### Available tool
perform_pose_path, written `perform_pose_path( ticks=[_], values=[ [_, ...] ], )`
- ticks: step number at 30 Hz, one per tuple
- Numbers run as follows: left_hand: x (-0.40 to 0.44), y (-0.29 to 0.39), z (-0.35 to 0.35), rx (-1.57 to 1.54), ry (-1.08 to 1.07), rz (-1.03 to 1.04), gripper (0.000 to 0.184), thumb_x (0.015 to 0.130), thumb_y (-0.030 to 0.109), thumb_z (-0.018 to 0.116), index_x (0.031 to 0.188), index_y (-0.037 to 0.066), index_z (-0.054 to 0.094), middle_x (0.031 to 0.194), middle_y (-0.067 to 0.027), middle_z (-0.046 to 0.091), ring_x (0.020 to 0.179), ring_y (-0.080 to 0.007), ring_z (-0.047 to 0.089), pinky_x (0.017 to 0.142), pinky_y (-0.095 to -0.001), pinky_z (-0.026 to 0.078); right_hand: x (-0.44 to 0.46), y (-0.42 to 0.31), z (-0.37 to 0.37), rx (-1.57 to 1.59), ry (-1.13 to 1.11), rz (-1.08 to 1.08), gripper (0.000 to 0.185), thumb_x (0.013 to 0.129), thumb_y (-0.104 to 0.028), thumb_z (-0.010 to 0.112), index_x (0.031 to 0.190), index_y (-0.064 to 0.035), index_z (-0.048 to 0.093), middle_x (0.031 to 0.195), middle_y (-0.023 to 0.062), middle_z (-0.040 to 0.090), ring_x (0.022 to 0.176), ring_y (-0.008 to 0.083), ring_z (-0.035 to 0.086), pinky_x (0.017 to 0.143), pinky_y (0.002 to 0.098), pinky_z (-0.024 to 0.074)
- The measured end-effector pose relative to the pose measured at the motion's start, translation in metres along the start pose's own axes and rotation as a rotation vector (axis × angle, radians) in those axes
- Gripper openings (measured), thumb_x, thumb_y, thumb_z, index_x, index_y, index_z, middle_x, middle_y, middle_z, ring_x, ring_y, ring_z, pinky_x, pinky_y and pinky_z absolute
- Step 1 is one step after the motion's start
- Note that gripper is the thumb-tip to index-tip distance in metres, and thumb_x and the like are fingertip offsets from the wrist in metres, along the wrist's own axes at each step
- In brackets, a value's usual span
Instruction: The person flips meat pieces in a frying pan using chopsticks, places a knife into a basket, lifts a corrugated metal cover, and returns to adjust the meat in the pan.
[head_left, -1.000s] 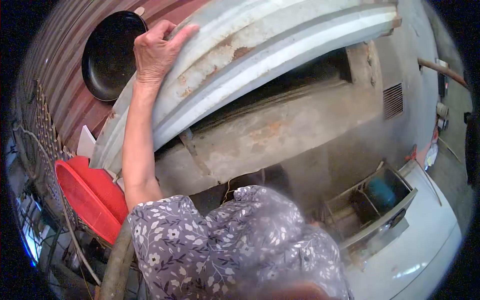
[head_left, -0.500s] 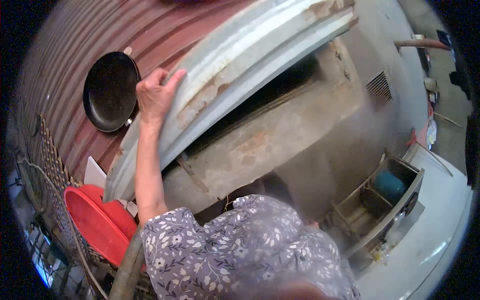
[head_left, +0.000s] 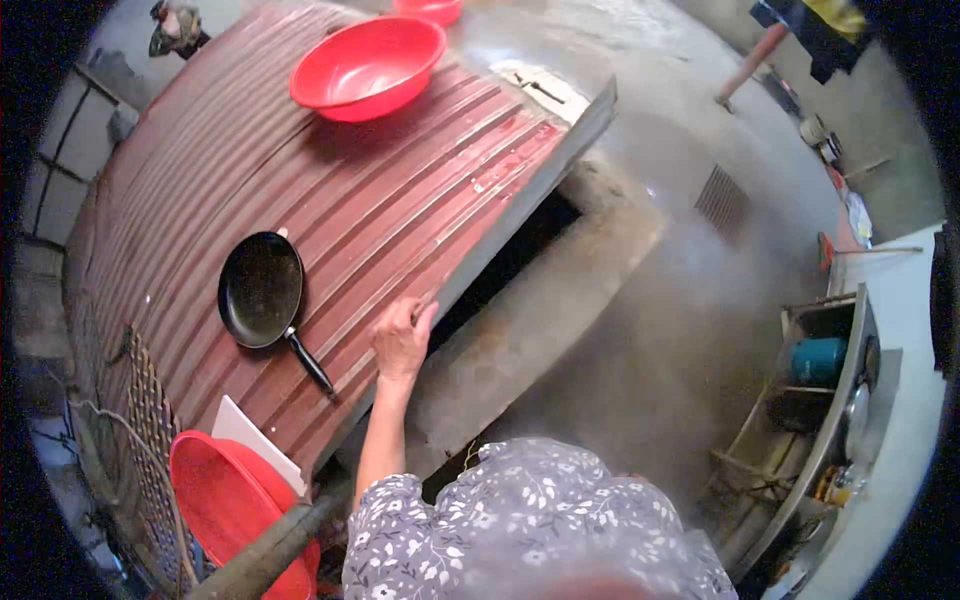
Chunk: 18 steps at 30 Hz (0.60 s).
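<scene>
My left hand (head_left: 400, 340) grips the near edge of a red corrugated metal sheet (head_left: 380, 240), thumb and fingers closed round the rim. Beneath that edge, a dark opening (head_left: 520, 245) shows between the sheet and a concrete ledge (head_left: 545, 320). On the sheet, left of my hand, lies a black frying pan (head_left: 262, 290) with its handle pointing toward me. A red plastic basin (head_left: 368, 65) stands farther back on the sheet. My right hand is out of view.
Red basins (head_left: 225, 500) lean beside a white board (head_left: 255, 440) at lower left, near a thick pole (head_left: 265, 550). A sink unit (head_left: 835, 400) holding a teal container (head_left: 817, 362) stands at right. A floor grate (head_left: 722, 200) lies beyond the ledge.
The sheet's raised edge has come down, so its red top now shows instead of its pale underside. My left hand has stayed on the edge. The pan's handle and far basin have come into view.
</scene>
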<state>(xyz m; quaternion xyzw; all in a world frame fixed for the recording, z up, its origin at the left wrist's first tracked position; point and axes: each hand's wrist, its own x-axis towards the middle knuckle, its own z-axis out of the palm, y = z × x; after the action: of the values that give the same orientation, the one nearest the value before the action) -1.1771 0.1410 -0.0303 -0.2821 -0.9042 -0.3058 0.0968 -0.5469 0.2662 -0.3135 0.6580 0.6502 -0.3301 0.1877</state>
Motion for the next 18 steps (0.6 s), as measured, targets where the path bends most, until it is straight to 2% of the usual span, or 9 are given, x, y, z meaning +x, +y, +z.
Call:
perform_pose_path(
  ticks=[3,6,7,10,13,15,17,18],
  values=[
    [-0.03,0.008,0.012,0.121,-0.081,0.182,0.021,0.073,0.025,0.063,0.072,0.007,0.052,0.065,-0.0089,0.056,0.06,-0.0261,0.057,0.053,-0.0355,0.044,-0.007,-0.006,0.0,0.032,0.0,0.001,0.035,0.07,-0.035,0.057,0.065,-0.0006,0.059,0.064,0.0195,0.058,0.061,0.0298,0.06,0.055,0.0401,0.0442],
    [-0.052,0.01,0.029,0.237,-0.205,0.33,0.019,0.074,0.024,0.061,0.075,0.007,0.052,0.067,-0.0105,0.056,0.061,-0.027,0.057,0.053,-0.0366,0.045,-0.064,-0.063,-0.023,0.057,0.463,0.0,0.035,0.071,-0.033,0.056,0.061,0.0,0.059,0.06,0.0192,0.057,0.057,0.0297,0.059,0.052,0.0413,0.0429],
    [-0.06,0.009,0.035,0.309,-0.288,0.367,0.018,0.075,0.023,0.06,0.076,0.007,0.051,0.068,-0.0118,0.056,0.062,-0.0281,0.057,0.053,-0.0376,0.045,-0.067,-0.055,-0.024,0.095,0.484,0.042,0.035,0.071,-0.033,0.056,0.061,0.0,0.059,0.06,0.0192,0.057,0.057,0.0297,0.059,0.052,0.0413,0.0429],
    [-0.075,-0.016,0.053,0.225,-0.397,0.476,0.015,0.08,0.02,0.052,0.077,0.006,0.051,0.067,-0.0164,0.055,0.062,-0.0319,0.056,0.052,-0.0414,0.044,-0.082,-0.021,-0.009,0.346,0.273,0.045,0.034,0.071,-0.033,0.054,0.063,0.0003,0.059,0.062,0.0188,0.058,0.058,0.0302,0.059,0.053,0.0409,0.0438],
    [-0.063,-0.023,0.064,0.335,-0.526,0.563,0.008,0.077,0.007,0.045,0.08,0.003,0.052,0.066,-0.0206,0.055,0.063,-0.0357,0.056,0.053,-0.045,0.043,-0.097,-0.001,0.003,0.537,0.263,0.091,0.034,0.071,-0.033,0.053,0.067,0.0005,0.06,0.066,0.0202,0.059,0.061,0.0327,0.059,0.055,0.041,0.0445],
    [-0.054,-0.018,0.071,0.26,-0.476,0.597,0.014,0.073,0.003,0.043,0.083,0.002,0.053,0.067,-0.0219,0.056,0.067,-0.0381,0.056,0.057,-0.0468,0.043,-0.098,0.017,0.017,0.603,0.317,0.138,0.034,0.071,-0.033,0.053,0.068,0.0003,0.061,0.067,0.0205,0.059,0.061,0.0325,0.059,0.055,0.0411,0.0445],
    [-0.032,-0.027,0.09,0.341,-0.578,0.493,0.018,0.072,0.004,0.042,0.086,0.0,0.053,0.072,-0.0226,0.057,0.069,-0.0394,0.055,0.061,-0.0475,0.043,-0.097,0.025,0.037,0.637,0.347,0.122,0.033,0.071,-0.033,0.053,0.07,-0.0003,0.062,0.069,0.021,0.06,0.062,0.0322,0.059,0.055,0.0412,0.0444],
    [-0.021,-0.031,0.104,0.323,-0.593,0.562,0.018,0.072,0.004,0.042,0.086,0.0,0.053,0.072,-0.0226,0.057,0.069,-0.0394,0.055,0.061,-0.0475,0.043,-0.097,0.027,0.049,0.677,0.379,0.173,0.033,0.071,-0.033,0.053,0.07,-0.0003,0.062,0.069,0.021,0.06,0.062,0.0322,0.059,0.055,0.0412,0.0444]
  ],
)
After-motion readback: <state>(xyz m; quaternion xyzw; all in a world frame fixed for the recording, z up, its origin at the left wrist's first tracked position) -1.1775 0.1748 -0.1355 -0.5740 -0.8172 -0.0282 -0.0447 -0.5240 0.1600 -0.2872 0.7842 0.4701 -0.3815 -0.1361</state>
